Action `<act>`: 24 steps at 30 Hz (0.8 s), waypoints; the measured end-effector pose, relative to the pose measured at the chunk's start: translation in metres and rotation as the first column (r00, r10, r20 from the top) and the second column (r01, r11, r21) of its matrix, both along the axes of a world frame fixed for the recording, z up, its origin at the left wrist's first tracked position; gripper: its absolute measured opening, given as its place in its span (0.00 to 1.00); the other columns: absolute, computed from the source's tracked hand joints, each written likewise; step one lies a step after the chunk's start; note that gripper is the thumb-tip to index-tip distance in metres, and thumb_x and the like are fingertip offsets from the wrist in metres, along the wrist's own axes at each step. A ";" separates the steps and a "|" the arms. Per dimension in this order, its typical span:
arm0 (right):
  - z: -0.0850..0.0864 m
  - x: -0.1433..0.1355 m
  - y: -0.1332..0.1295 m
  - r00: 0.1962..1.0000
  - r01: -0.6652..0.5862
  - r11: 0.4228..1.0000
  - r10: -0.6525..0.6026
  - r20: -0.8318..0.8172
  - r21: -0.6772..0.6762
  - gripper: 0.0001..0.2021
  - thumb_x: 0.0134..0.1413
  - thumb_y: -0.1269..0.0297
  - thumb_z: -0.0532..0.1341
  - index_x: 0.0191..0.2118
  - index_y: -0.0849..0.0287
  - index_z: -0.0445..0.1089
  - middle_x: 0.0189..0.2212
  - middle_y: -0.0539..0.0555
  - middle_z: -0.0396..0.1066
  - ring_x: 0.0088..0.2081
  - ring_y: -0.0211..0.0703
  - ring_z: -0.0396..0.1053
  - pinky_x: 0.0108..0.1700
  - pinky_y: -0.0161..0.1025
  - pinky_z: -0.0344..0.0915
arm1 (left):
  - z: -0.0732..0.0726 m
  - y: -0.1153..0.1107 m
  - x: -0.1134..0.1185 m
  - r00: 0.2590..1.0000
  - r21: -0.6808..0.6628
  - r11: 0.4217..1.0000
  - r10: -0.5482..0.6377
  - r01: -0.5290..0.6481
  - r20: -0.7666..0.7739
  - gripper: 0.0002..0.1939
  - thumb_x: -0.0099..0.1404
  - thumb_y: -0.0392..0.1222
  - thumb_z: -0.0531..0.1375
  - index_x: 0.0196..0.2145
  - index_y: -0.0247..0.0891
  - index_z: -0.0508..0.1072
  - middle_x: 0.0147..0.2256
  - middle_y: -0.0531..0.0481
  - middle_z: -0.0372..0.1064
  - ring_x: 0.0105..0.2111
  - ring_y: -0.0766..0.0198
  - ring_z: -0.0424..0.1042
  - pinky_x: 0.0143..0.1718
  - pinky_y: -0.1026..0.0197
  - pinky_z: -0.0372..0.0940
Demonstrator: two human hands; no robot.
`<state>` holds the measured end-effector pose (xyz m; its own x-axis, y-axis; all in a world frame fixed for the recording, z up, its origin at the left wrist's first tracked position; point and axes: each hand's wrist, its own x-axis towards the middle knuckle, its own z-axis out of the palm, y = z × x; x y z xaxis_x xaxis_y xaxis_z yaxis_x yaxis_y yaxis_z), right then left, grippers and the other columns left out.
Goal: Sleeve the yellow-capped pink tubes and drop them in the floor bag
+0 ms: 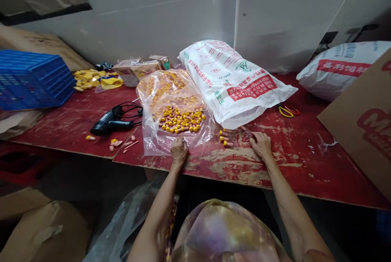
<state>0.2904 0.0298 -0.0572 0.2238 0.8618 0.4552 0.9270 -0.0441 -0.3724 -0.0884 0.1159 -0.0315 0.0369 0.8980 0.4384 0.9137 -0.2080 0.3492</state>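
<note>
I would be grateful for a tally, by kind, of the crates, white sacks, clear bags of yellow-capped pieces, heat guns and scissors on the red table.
Blue plastic crate: 1
White printed sacks: 2
Clear bag of yellow-capped pieces: 1
Black heat gun: 1
Scissors: 1
Total: 6

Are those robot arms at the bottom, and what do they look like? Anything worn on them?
No, they are a person's arms, with no cables or markings of a machine. The left hand and right hand wear no gloves, and both forearms are sleeveless. Any rings are too small to make out. Between the arms shows shiny clothing in blurry purple and yellow-green.
</note>
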 end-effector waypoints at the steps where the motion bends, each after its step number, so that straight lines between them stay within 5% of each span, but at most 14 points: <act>1: 0.000 0.000 0.000 1.000 -0.001 1.000 0.001 0.007 0.004 0.16 0.56 0.62 0.52 0.46 0.59 0.69 0.44 0.58 0.70 0.44 0.48 0.61 0.45 0.44 0.53 | 0.000 0.000 0.000 1.000 -0.001 1.000 0.002 -0.002 -0.003 0.12 0.61 0.33 0.48 0.36 0.38 0.71 0.34 0.42 0.70 0.40 0.53 0.68 0.42 0.54 0.60; 24: -0.004 -0.004 0.006 0.931 -0.050 0.998 0.032 0.363 0.040 0.17 0.57 0.58 0.52 0.45 0.62 0.69 0.37 0.59 0.70 0.39 0.49 0.60 0.39 0.44 0.53 | -0.008 -0.001 -0.003 0.994 0.038 0.994 0.098 -0.100 0.051 0.11 0.61 0.31 0.49 0.35 0.38 0.70 0.34 0.43 0.69 0.38 0.55 0.68 0.40 0.55 0.60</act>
<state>0.2866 0.0360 -0.0610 0.0011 0.8419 0.5396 0.9999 0.0064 -0.0121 -0.0910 0.1152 -0.0393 -0.0737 0.8775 0.4739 0.9124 -0.1324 0.3872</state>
